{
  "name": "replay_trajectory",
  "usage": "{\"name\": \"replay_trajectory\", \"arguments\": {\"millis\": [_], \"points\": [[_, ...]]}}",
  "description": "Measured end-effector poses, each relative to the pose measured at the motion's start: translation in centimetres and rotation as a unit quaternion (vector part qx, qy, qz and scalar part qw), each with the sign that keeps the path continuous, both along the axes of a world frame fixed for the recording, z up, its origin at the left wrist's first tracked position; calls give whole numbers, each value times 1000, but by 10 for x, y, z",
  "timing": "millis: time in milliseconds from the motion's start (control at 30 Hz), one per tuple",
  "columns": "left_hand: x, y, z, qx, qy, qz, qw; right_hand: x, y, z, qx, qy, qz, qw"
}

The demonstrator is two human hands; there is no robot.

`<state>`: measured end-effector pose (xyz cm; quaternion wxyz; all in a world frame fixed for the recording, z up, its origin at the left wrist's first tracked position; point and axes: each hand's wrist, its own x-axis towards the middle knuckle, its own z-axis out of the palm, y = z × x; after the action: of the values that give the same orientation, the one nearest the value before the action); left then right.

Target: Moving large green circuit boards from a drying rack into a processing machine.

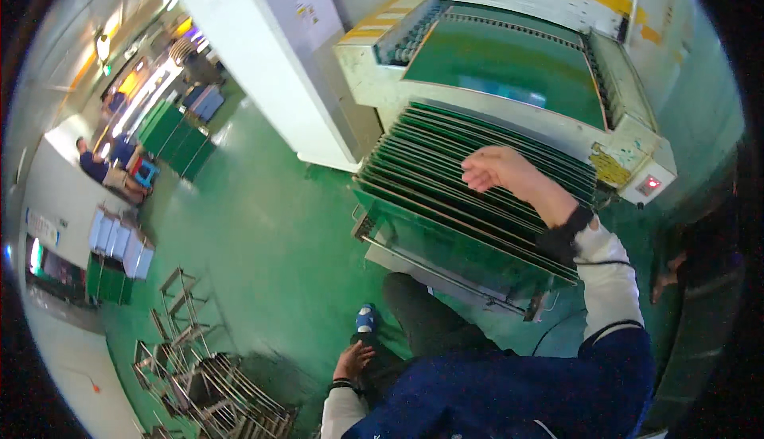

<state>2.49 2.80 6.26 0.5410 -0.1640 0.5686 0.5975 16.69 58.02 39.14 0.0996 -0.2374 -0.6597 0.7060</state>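
My right hand [503, 171] is over a rack of green panels [477, 232], its fingers curled together with nothing visible in them. Whether it touches a panel edge I cannot tell. The panels stand on edge in a close row in a metal-framed rack [446, 277]. Low by my leg hangs my left hand [354, 359], fingers loosely apart and holding nothing. Just beyond the rack, a large green panel [509, 65] lies flat on the roller bed of a pale conveyor machine [362, 65].
A white cabinet-like column [278, 57] rises left of the machine. Empty metal racks [215, 391] crowd the lower left floor. Grey-blue boxes [119, 240] stand at the far left. Another person [103, 168] sits beyond, near green stacks [175, 140]. A cable [557, 327] trails beside my rack.
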Motion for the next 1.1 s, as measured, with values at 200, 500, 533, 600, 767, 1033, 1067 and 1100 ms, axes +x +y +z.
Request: {"name": "replay_trajectory", "arguments": {"millis": [200, 500, 533, 600, 767, 1033, 1067, 1100], "points": [[5, 0, 7, -3, 10, 13, 1000, 2, -78, -4, 321, -34, 97, 941], [7, -7, -3, 4, 8, 17, 1000, 15, -132, -10, 450, -26, 93, 888], [8, -10, -3, 11, 6, 31, 999, 17, -135, -13, 445, -27, 78, 892], [6, -9, -3, -7, 12, 10, 1000, 18, -142, -23, 441, -22, 79, 894], [10, -7, 6, -15, 43, 0, 999, 24, -146, -50, 478, -59, 80, 873], [5, -11, 11, 38, 1, -8, 999, 22, -125, -70, 500, -176, 58, 846], [5, -13, 8, 42, -6, 3, 999, 21, -126, -73, 501, -177, 66, 844], [5, -15, 6, 48, -8, 17, 999, 21, -128, -75, 522, -167, 51, 835]]}}
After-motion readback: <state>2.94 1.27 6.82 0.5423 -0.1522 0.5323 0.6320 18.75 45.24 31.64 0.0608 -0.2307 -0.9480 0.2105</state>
